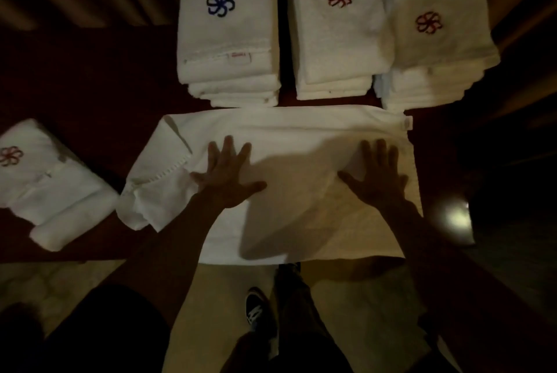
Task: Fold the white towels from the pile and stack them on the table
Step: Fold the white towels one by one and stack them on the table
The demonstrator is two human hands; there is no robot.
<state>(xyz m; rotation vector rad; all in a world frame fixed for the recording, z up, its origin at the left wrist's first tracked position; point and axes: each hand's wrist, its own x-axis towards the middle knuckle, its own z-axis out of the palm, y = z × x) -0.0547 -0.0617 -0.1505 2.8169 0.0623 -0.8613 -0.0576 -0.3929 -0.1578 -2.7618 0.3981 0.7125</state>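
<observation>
Dark reddish table [90, 71] | tiled floor [211, 288], perhaps | left grip [226, 175], right grip [378, 181] flat, splayed on towel [301, 131], holding nothing

Both your grips lie flat, palms down.
Your left grip [227, 173] and right grip [376, 176] sit well apart, fingers straight, spread, pointing far; left forearm [174, 231] and right forearm [434, 252] reach from near.

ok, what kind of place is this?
Likely a hotel or spa laundry area, unsure. Folded white towel stacks with embroidered flower logos line a dark table; left hand and right hand press another towel flat.
</observation>
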